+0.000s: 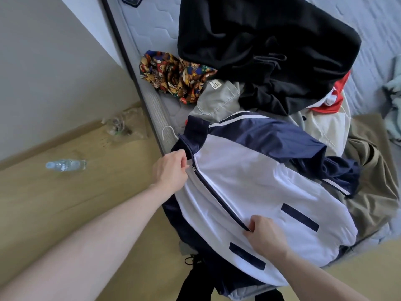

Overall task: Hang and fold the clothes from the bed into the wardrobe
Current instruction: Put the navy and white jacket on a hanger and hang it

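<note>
White-and-navy jacket (249,181) lies front-up on near edge of bed (152,25), atop clothes pile. Left hand (169,170) pinches zipper pull near collar. Right hand (265,234) pinches jacket fabric at zipper's lower end. White hanger hook (168,132) pokes out beside collar. Water bottle (66,165) on floor, left.

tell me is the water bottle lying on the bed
No, the water bottle lies on the wooden floor, beside the bed.
</note>
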